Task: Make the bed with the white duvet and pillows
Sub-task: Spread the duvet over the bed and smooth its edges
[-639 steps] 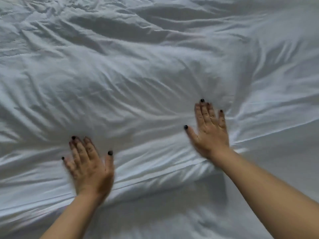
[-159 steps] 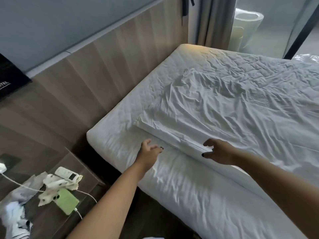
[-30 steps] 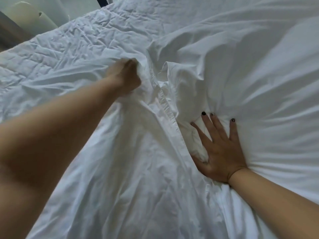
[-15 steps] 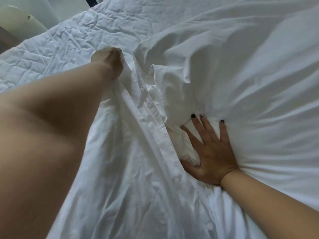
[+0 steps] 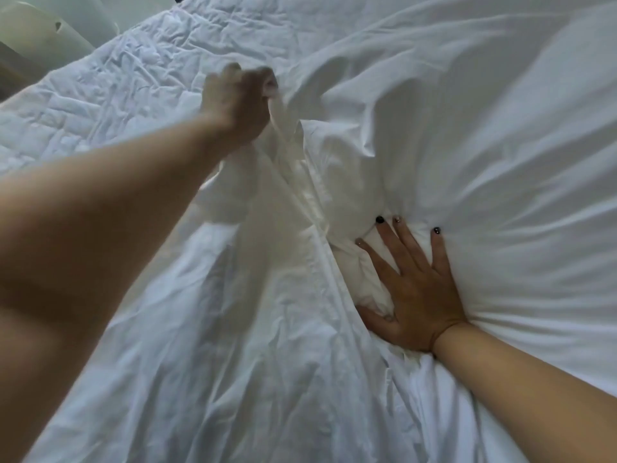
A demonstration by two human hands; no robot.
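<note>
The white duvet (image 5: 484,135) fills most of the view, bunched and creased at the centre. My left hand (image 5: 238,98) is raised at the upper middle and grips a fold of the duvet's edge, lifting it off the bed. My right hand (image 5: 412,282) lies flat with fingers spread, pressing the duvet down at the lower right of centre. Under the lifted edge, the quilted white mattress cover (image 5: 110,95) shows at the upper left. No pillows are in view.
A pale rounded object (image 5: 40,31) stands beyond the bed's far left corner. The bed runs past the frame on the right and at the bottom.
My left hand has swung right and slightly lower while still gripping the duvet's edge. My right hand stays pressed flat in nearly the same spot.
</note>
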